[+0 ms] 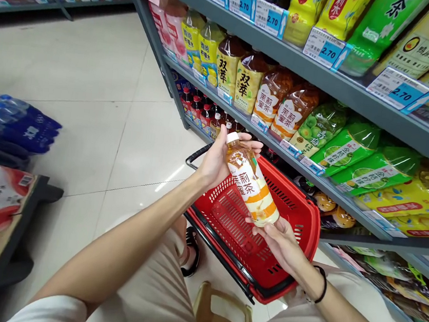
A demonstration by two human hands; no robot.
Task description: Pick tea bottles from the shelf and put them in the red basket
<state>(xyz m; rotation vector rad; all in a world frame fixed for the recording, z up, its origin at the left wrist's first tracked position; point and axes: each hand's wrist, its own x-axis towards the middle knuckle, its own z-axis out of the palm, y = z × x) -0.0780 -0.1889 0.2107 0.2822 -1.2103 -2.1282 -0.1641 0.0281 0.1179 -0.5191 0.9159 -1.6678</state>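
Bottle (254, 186) over basket (227, 214), label (245, 181) reading 莉茶, shelf tags (402, 92) 2.70; cap (232, 138) pointing away and leftward, long axis oblique; left hand (214, 163) holding its neck, fingers spread behind; right hand (281, 242) pinching its base.

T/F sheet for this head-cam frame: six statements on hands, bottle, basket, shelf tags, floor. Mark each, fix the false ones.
1. The left hand is at the top of the bottle, the right hand at its base. True.
2. The bottle is uncapped. False: its white cap is on.
3. The bottle is held over a red basket. True.
4. Both wrists are bare. False: a black band is on the right wrist.
5. Shelf price tags reading 2.70 are in view. True.
6. The floor is dark carpet. False: it is pale tile.
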